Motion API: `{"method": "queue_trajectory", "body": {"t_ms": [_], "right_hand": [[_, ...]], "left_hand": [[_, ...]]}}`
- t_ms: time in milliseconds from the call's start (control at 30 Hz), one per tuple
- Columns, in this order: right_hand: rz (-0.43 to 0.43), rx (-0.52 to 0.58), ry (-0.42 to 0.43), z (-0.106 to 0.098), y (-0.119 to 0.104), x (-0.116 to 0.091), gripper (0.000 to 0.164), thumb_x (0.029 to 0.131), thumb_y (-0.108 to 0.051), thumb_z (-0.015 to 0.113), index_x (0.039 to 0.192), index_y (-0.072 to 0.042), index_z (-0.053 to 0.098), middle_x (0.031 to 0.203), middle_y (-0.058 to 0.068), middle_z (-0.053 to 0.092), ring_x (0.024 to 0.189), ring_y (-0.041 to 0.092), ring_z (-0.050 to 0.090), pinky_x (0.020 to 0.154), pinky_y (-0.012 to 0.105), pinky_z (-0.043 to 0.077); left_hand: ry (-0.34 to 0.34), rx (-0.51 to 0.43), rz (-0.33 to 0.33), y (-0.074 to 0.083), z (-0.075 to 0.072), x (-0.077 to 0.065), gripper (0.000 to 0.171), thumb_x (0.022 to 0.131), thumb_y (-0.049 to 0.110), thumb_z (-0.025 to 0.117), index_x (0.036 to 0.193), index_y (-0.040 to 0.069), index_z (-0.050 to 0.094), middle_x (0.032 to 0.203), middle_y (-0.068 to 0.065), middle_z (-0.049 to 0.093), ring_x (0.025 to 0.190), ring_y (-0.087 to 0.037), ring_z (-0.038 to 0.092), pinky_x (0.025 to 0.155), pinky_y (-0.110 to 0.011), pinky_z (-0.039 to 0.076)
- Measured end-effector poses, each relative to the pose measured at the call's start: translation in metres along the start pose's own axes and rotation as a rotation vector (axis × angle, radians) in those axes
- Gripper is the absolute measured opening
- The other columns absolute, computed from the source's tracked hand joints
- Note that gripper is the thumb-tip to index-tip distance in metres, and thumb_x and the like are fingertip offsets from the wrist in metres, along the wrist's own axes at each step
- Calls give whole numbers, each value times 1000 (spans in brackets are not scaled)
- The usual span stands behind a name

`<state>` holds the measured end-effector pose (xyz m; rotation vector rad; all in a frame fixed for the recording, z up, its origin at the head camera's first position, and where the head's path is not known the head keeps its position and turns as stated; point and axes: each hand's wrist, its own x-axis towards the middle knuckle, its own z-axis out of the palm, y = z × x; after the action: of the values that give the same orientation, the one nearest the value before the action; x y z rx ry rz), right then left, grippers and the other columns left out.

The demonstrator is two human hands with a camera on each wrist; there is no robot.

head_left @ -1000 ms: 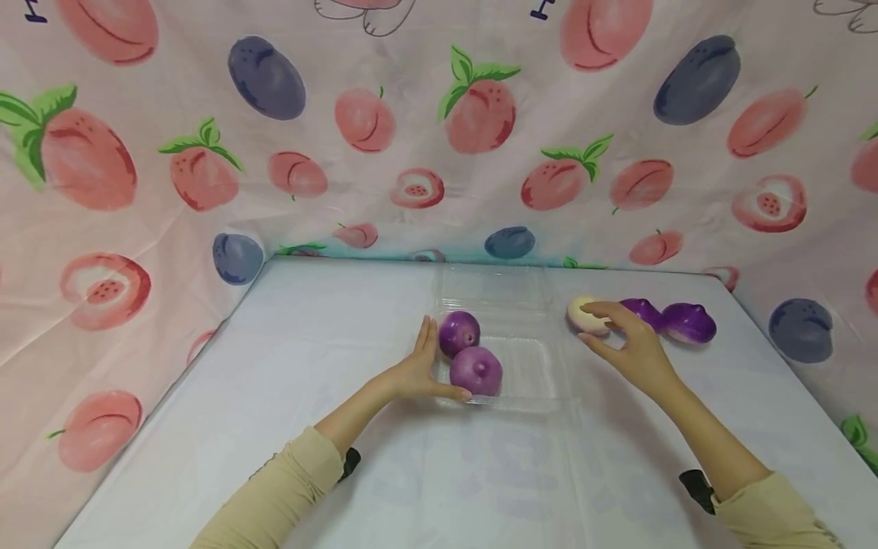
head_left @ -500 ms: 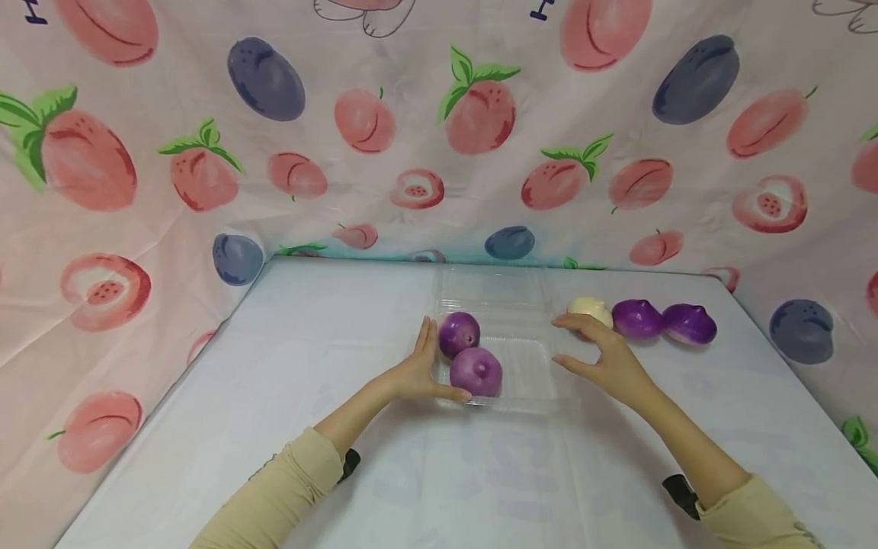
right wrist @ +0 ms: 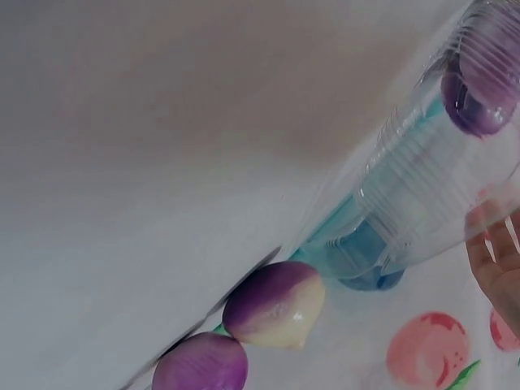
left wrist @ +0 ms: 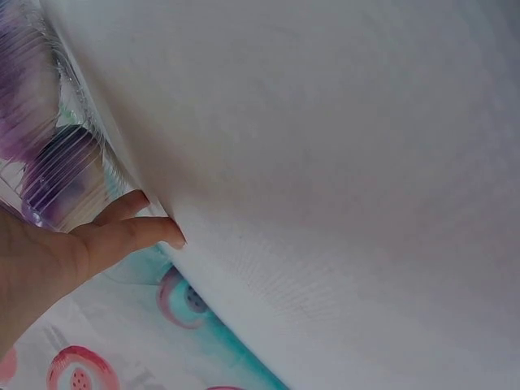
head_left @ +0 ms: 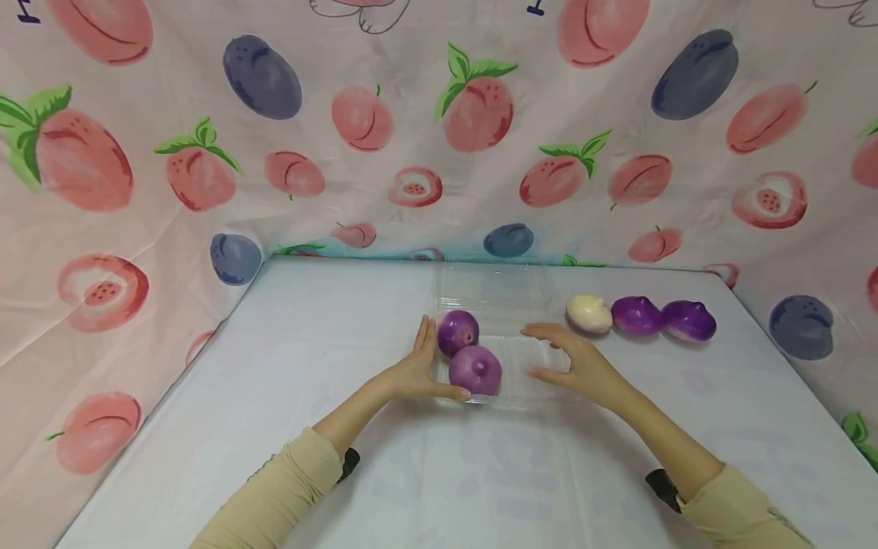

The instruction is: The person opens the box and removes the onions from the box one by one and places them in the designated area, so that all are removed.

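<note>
A clear plastic clamshell box lies with its lid folded back. In its left part sit two onions: a dark purple onion behind and a paler purple onion in front. My left hand rests against the box's left side, fingers straight, thumb along the front edge. My right hand hovers over the box's right side, thumb and fingers apart, holding nothing. To the right, a cream-and-purple onion stands beside two purple onions, one in the middle and one at the end.
The white tabletop extends around the box. A fruit-print cloth hangs behind and along both sides. In the right wrist view, the box's ribbed wall appears near the outside onions.
My right hand has moved left and nearer, from the cream-and-purple onion to over the box's right side. That onion stays in place. My left hand has not moved.
</note>
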<state>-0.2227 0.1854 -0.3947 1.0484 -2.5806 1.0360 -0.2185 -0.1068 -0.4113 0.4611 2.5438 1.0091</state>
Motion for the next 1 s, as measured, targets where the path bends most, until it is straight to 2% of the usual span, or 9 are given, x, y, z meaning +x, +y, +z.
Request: {"method": "queue_trajectory", "body": {"t_ms": [300, 533, 833, 1000], "right_hand": [[-4, 40, -91, 12, -7, 7, 53, 80, -13, 74, 129, -6, 54, 129, 12, 57, 118, 29, 54, 93, 49, 48], [-36, 13, -161, 21, -11, 11, 51, 82, -14, 72, 128, -3, 55, 133, 17, 54, 126, 34, 48, 101, 53, 41], [-27, -23, -256, 29, -17, 15, 49, 85, -18, 69, 130, -7, 55, 139, 19, 47, 128, 38, 45, 99, 52, 44], [-32, -49, -290, 32, -18, 19, 52, 86, -21, 68, 134, -9, 51, 140, 20, 46, 129, 40, 44, 99, 54, 43]], "left_hand": [[3, -13, 0, 0, 0, 1, 136, 67, 54, 79, 147, 3, -18, 152, -15, -31, 145, -35, -10, 115, -52, 18], [0, -19, 2, 0, 0, 1, 136, 67, 55, 78, 147, 3, -19, 152, -14, -32, 144, -34, -11, 115, -52, 17], [-7, -17, 1, 0, 0, 2, 137, 67, 57, 78, 147, 3, -20, 151, -15, -32, 144, -36, -11, 115, -53, 17], [-11, 6, -8, 0, 0, 2, 137, 66, 60, 77, 147, 3, -19, 152, -15, -32, 144, -37, -6, 114, -52, 21]]}}
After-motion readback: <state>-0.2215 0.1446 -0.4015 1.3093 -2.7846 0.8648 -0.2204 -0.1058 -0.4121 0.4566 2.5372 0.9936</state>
